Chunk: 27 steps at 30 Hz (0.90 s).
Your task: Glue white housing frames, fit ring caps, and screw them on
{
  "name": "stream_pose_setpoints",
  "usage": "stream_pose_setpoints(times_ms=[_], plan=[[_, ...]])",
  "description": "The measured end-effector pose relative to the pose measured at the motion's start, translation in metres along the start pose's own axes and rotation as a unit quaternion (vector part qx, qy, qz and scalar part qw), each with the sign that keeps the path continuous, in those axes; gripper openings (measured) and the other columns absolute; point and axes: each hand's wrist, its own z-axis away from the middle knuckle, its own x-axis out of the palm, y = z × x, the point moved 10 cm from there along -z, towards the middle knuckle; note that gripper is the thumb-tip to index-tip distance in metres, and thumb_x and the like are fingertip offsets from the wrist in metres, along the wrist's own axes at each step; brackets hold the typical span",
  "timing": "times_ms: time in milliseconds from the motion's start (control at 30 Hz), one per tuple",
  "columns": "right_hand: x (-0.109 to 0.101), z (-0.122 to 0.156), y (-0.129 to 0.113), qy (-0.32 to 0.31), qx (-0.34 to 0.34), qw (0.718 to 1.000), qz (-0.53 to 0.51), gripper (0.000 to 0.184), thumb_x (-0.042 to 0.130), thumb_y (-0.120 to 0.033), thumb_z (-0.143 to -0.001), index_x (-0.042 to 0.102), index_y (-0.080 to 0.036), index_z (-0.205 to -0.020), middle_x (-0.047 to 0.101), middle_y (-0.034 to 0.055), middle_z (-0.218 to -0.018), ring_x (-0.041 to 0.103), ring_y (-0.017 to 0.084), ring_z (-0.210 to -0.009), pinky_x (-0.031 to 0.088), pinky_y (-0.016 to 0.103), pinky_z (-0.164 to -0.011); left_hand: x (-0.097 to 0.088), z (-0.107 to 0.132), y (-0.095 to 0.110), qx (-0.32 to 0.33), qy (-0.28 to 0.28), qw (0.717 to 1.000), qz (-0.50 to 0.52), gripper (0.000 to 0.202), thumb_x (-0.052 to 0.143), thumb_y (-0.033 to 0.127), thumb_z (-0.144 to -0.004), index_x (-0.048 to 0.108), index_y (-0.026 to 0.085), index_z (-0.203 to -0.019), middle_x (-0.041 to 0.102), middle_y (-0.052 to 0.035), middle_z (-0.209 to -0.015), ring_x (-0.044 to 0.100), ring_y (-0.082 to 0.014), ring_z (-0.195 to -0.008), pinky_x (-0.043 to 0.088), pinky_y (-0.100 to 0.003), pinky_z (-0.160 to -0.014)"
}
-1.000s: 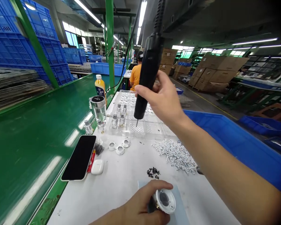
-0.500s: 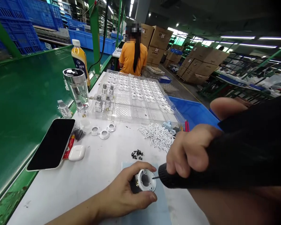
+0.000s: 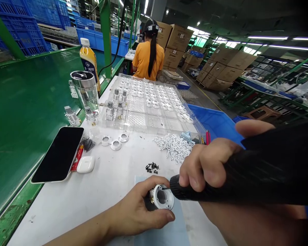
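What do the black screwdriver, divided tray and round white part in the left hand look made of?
Screwdriver: probably plastic, dull black, with a ridged nose.
Tray: likely clear plastic, glossy; the white table shows through.
White part: smooth, painted metal or plastic; its even white leaves that open.

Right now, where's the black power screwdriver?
In the head view, right side: the black power screwdriver is in the right hand, its bit at the rim of the white round part held in the left hand.

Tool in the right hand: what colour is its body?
Black; the head view shows the tool best.
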Motion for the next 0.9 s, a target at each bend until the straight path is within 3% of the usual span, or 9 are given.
stream_pose_setpoints(times_ms=[100,133,300,400,567,700,900], plan=[[-0.013,-0.001,0.007,0.085,0.032,0.985,-0.144,0.062,0.016,-0.074,-0.093,0.039,-0.046,-0.144,0.052,0.0076,-0.074,0.057,0.030,-0.064,0.052,0.046,-0.062,-0.001,0.001,-0.001,0.000,0.002,1.000,-0.010,0.042,0.083,0.034,-0.080,0.063,0.021,-0.115,0.057,-0.0003,-0.083,0.058,-0.0255,-0.099,0.041,-0.043,-0.104],[-0.012,-0.003,0.007,0.088,0.042,0.981,-0.166,0.063,0.017,-0.076,-0.092,0.041,-0.045,-0.142,0.052,0.0071,-0.073,0.058,0.029,-0.064,0.052,0.045,-0.061,-0.001,0.002,-0.002,0.000,0.002,1.000,-0.012,0.043,0.082,0.035,-0.081,0.063,0.021,-0.117,0.059,-0.0003,-0.084,0.058,-0.0236,-0.093,0.042,-0.043,-0.103],[0.003,-0.024,0.002,0.029,0.104,0.978,-0.179,0.064,0.019,-0.076,-0.092,0.027,-0.043,-0.147,0.050,0.0032,-0.063,0.053,0.027,-0.053,0.045,0.041,-0.054,-0.001,0.002,-0.004,0.003,0.000,1.000,-0.016,0.048,0.082,0.039,-0.082,0.063,0.021,-0.123,0.064,-0.0025,-0.091,0.059,-0.0217,-0.087,0.043,-0.044,-0.103],[0.012,-0.032,0.000,-0.017,0.128,0.974,-0.185,0.063,0.034,-0.075,-0.090,0.031,-0.041,-0.142,0.051,0.0024,-0.063,0.053,0.026,-0.051,0.044,0.040,-0.053,-0.002,0.002,-0.004,0.007,0.003,1.000,-0.022,0.051,0.081,0.040,-0.083,0.063,0.021,-0.127,0.066,-0.0041,-0.097,0.059,-0.0225,-0.090,0.043,-0.044,-0.103],[0.012,-0.029,0.004,0.000,0.145,0.968,-0.205,0.063,0.039,-0.082,-0.086,0.038,-0.039,-0.133,0.050,0.0007,-0.065,0.052,0.023,-0.053,0.048,0.038,-0.055,-0.002,0.001,-0.001,0.019,-0.001,0.999,-0.027,0.054,0.081,0.039,-0.084,0.062,0.021,-0.131,0.067,-0.0060,-0.103,0.059,-0.0226,-0.092,0.045,-0.044,-0.102],[0.014,-0.025,0.006,-0.002,0.155,0.966,-0.207,0.071,0.030,-0.086,-0.084,0.033,-0.041,-0.140,0.048,0.0007,-0.068,0.052,0.023,-0.052,0.049,0.039,-0.054,-0.002,0.001,0.001,0.020,-0.002,0.999,-0.029,0.054,0.080,0.040,-0.085,0.062,0.021,-0.131,0.068,-0.0068,-0.106,0.060,-0.0234,-0.093,0.044,-0.044,-0.103],[0.016,-0.027,0.005,-0.022,0.145,0.966,-0.212,0.074,0.038,-0.078,-0.088,0.025,-0.042,-0.150,0.052,0.0025,-0.071,0.055,0.022,-0.051,0.052,0.039,-0.054,-0.002,0.002,0.000,0.023,-0.001,0.999,-0.033,0.053,0.080,0.040,-0.085,0.062,0.020,-0.131,0.068,-0.0070,-0.107,0.060,-0.0241,-0.095,0.044,-0.044,-0.103]])
